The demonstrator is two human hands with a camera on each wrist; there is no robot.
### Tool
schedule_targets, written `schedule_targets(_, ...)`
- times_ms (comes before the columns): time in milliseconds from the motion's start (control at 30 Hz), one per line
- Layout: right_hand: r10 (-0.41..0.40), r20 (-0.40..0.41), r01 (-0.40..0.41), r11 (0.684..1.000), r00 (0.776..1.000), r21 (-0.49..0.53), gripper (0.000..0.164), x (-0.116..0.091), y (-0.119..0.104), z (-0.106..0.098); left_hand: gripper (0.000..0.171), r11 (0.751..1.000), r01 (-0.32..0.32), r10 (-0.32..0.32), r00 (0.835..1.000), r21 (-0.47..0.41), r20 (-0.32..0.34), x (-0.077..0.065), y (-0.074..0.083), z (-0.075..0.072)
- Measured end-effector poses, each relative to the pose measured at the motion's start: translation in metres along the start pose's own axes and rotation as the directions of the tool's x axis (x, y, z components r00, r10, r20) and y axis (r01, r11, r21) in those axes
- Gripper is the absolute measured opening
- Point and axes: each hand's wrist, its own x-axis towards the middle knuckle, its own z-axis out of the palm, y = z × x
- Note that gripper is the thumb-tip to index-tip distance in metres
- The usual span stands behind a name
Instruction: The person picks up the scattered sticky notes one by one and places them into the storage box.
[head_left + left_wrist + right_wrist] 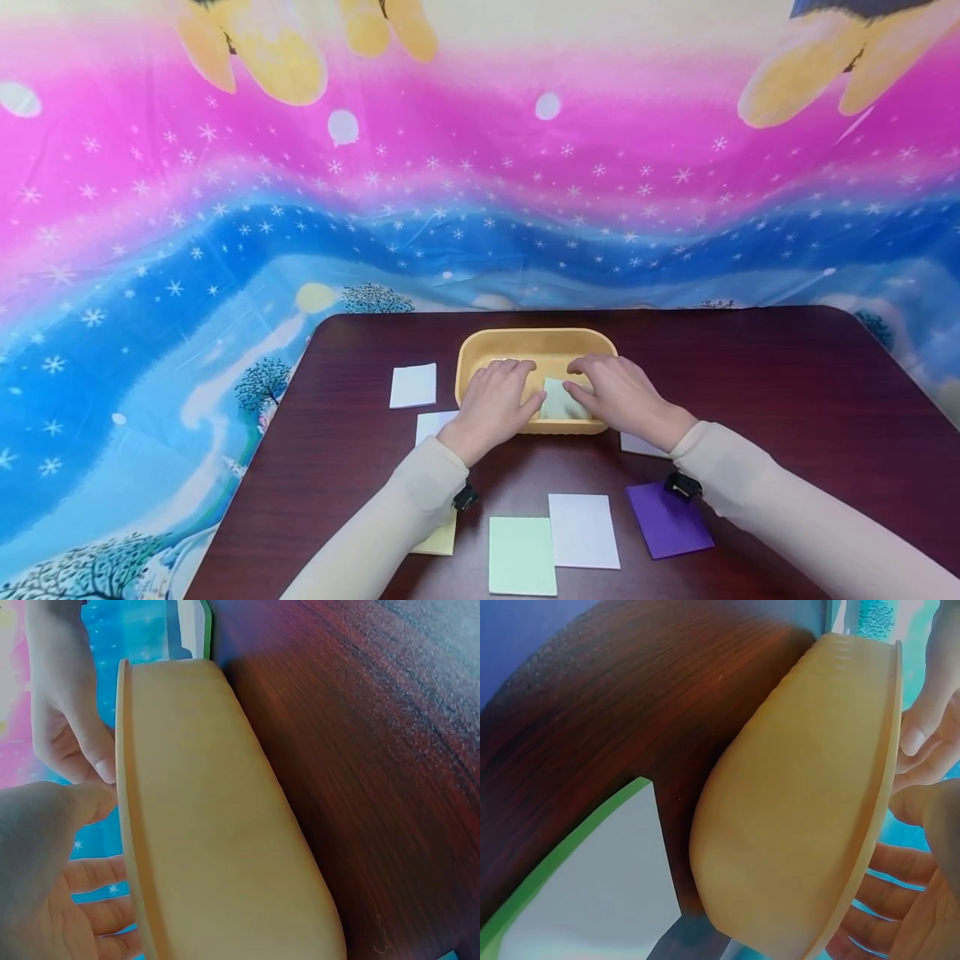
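A yellow plastic basin (536, 333) stands near the far side of the table. My left hand (495, 402) reaches over its left part, fingers loosely bent and thumb pointing inward. Over the right part is my right hand (628, 398), its fingers spread and relaxed, thumb overlapping a pale green square pad (553, 402) inside the basin. Nothing shows in the grasp of either hand. Both wrist views see the basin's outer wall (202, 810), with fingers behind its rim; the basin's inside is hidden there.
Around the basin lie a white pad (413, 386), a pale lavender pad (433, 423), a yellow one (441, 537), a light green one (522, 556), a white one (584, 531) and a purple one (670, 521). Another white pad (642, 445) sits partly under the right wrist. A patterned cloth (480, 167) hangs behind.
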Motion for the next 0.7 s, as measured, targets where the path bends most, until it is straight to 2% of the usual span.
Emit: schedule_targets(700, -0.033, -0.061, 0.034, 0.999, 0.998, 0.012, 0.03, -0.0023, -0.0066, -0.0077, 0.049, 0.999, -0.035, 0.035, 0.999, 0.007, -0.033, -0.0011, 0.0015, -0.0045)
